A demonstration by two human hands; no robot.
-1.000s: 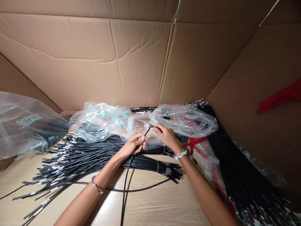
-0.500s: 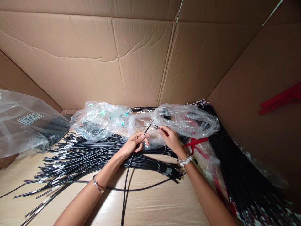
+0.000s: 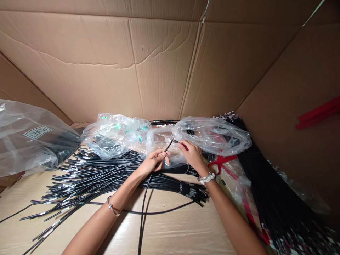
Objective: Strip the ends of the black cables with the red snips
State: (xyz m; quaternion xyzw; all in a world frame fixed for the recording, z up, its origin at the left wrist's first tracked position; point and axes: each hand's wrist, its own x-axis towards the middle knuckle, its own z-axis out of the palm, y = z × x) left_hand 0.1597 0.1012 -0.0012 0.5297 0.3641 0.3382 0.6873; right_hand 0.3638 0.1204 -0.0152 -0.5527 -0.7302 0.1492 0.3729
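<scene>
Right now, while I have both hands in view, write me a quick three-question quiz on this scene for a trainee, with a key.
1. True or false: the left hand holds a black cable whose end sticks out beyond the hand.
2. Where in the picture is the plastic bag printed "ROHS"?
A) At the left edge
B) In the bottom middle
C) At the top right corner
3. Fill in the colour: the small tool in the right hand has a ____ handle.

Key: 1. True. 2. A. 3. Red.
</scene>
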